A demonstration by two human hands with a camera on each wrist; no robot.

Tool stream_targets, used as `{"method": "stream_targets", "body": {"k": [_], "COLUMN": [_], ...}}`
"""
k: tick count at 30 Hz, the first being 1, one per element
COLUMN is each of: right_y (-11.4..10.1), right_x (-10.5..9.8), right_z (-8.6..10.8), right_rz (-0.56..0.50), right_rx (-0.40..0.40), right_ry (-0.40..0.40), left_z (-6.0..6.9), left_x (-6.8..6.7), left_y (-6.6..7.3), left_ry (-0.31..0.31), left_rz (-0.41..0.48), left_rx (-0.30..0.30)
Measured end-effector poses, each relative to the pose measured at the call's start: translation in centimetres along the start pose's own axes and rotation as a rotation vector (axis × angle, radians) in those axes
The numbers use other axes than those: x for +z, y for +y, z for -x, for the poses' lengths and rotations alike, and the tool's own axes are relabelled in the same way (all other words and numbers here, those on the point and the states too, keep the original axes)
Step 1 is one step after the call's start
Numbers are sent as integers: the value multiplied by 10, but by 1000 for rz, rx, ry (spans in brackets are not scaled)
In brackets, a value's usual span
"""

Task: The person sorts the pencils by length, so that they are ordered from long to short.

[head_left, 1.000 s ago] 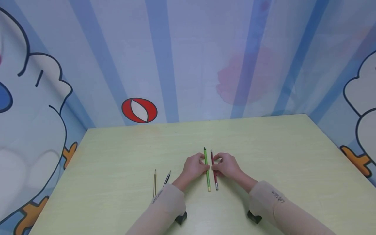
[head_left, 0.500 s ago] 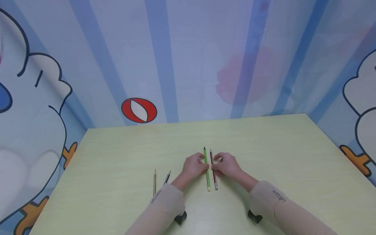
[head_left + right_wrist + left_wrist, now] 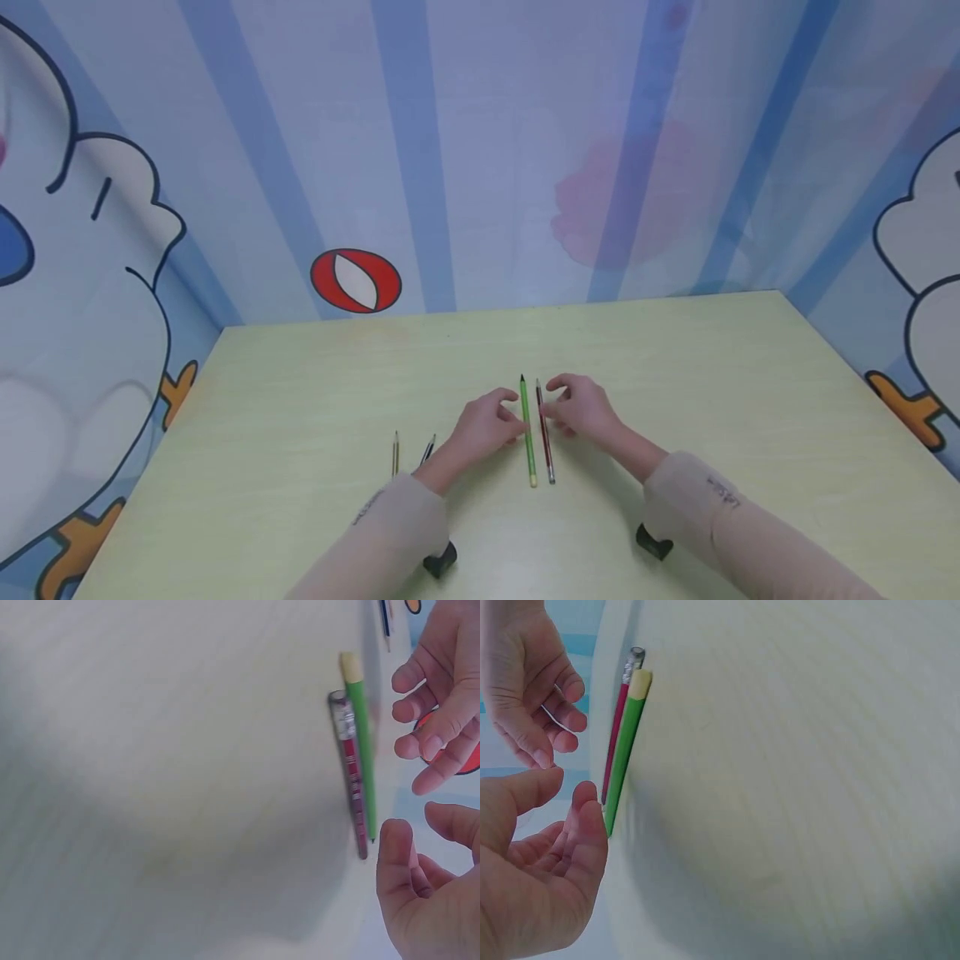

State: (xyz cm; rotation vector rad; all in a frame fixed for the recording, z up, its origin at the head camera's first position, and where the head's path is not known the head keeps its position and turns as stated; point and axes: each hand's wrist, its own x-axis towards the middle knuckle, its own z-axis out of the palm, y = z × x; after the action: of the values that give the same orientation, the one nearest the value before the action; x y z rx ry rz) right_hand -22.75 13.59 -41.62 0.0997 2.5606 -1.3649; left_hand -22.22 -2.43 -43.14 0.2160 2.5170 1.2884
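A green pencil [image 3: 528, 450] and a dark red pencil [image 3: 547, 454] lie side by side on the table, tips pointing away, with a narrow gap between them. My left hand [image 3: 483, 429] hovers just left of the green pencil, thumb near its barrel. Right of the red one is my right hand [image 3: 588, 410], its fingers loosely bent. In the left wrist view, thumb and fingers of the left hand [image 3: 544, 881] stand apart around nothing. The right wrist view likewise has the right hand [image 3: 435, 889] holding nothing, with the red pencil [image 3: 351, 761] beside the green pencil [image 3: 363, 727].
Left of the left forearm lie a gold-brown pencil [image 3: 396, 454] and a dark pencil [image 3: 428, 450], their lower ends hidden by the sleeve. The pale table [image 3: 675, 358] ends at a printed cloth backdrop [image 3: 510, 167].
Both hands have let go of the green and red pencils. The left hand has drawn slightly left, while the right has lifted and shifted a little away. The pencils stay nearly in place.
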Motion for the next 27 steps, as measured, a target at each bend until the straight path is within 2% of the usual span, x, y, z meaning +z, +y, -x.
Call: {"method": "stream_targets", "body": {"k": [6,9,13,18,23,27], "right_y": [-18,-28,-40,-47,-49,-50], "right_x": [6,12,23,44,68,86], "right_z": [3,7,13,16,19,21], "right_rz": [-99,-174,-287,-423,-425,-389], "right_rx": [-42,-70,-94,-74,-61,-57], "right_ry": [-24,-38,-64,-138,-212,-229], "left_z": [14,22,32,46,59,67], "left_x": [-25,-41,-61,-83,-99,-105], "left_y": [-2,-5,-11,-20,-33,-46], "left_ry": [5,27,81,156,207,231], "left_rz": [82,87,86,91,102,111], "left_rx": [11,13,-11,-54,-97,-140]}}
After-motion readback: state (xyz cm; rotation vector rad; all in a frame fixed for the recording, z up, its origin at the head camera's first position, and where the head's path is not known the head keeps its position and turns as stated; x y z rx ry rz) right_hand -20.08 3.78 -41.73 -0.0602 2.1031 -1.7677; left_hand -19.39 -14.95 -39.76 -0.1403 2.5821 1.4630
